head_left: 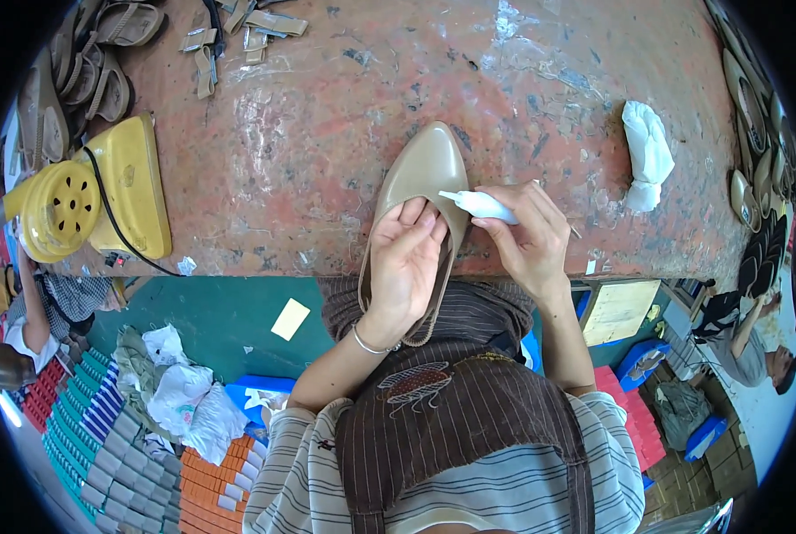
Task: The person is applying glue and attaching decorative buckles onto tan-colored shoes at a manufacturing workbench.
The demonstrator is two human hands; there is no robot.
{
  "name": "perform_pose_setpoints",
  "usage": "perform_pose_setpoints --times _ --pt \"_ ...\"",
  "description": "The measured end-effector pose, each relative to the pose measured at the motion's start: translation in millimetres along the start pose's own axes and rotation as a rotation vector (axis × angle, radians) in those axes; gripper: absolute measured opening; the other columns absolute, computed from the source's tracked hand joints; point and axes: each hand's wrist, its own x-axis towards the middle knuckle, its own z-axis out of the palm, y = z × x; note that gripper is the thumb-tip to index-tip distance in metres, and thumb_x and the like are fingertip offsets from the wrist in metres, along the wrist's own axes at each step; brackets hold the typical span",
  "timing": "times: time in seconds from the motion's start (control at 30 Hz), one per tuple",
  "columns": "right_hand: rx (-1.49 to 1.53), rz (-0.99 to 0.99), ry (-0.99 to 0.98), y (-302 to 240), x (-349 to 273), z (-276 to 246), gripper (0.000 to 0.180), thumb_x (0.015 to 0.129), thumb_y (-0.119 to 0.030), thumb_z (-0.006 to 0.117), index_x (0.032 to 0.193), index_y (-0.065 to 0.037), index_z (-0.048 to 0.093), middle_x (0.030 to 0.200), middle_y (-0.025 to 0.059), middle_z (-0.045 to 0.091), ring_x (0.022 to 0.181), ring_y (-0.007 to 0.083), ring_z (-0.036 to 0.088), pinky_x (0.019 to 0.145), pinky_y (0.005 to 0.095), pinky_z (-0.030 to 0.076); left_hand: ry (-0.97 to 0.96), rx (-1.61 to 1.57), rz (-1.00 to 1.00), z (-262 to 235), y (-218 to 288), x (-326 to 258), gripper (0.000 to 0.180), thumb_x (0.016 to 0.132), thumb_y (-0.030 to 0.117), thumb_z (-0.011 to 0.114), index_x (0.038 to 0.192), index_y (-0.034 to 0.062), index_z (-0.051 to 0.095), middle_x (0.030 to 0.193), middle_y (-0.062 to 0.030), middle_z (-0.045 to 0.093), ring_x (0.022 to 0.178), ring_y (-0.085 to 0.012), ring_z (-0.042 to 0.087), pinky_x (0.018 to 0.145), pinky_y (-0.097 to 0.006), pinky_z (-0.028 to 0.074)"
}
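A glossy beige pointed shoe [429,160] lies over the table's near edge, its toe away from me and its strap hanging toward my lap. My left hand [403,267] is palm up inside it, fingertips tucked under the toe part, thumb bent across the fingers, holding the shoe. Between the thumb and fingers of my right hand [537,233] is a small white squeeze bottle [490,207] with a thin nozzle. The nozzle tip points left, at or just above the rim of the shoe's opening; contact is hard to tell.
A yellow lamp-like device [131,191] with a black cord stands at left on the worn red table [291,133]. Sandals [113,84] and beige straps [254,31] lie beyond it. A white wrapped bundle [646,156] lies right, near a row of shoes [745,98]. Other people sit at both sides.
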Motion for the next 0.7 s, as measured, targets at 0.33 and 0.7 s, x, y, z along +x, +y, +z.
perform_pose_setpoints --times 0.33,0.7 --pt "-0.146 -0.024 -0.058 0.1 4.2 1.1 0.025 0.072 -0.015 0.075 0.093 -0.005 0.067 0.072 0.0063 0.059 0.062 0.0226 0.054 0.053 0.0332 0.044 0.123 0.109 0.014 18.7 -2.5 0.2 0.017 0.087 -0.009 0.049 0.104 -0.0041 0.051 0.103 -0.0082 0.055 0.108 -0.0177 0.053 0.102 -0.033 0.04" --pt "-0.197 -0.039 -0.116 -5.4 14.0 -3.4 0.02 0.073 -0.014 0.074 0.088 -0.004 0.066 0.071 0.0076 0.058 0.062 0.024 0.054 0.052 0.0344 0.045 0.167 0.134 0.013 16.5 -4.4 -0.2 0.013 0.088 -0.007 0.05 0.1 -0.0039 0.052 0.097 -0.0056 0.054 0.102 -0.015 0.053 0.1 -0.032 0.041"
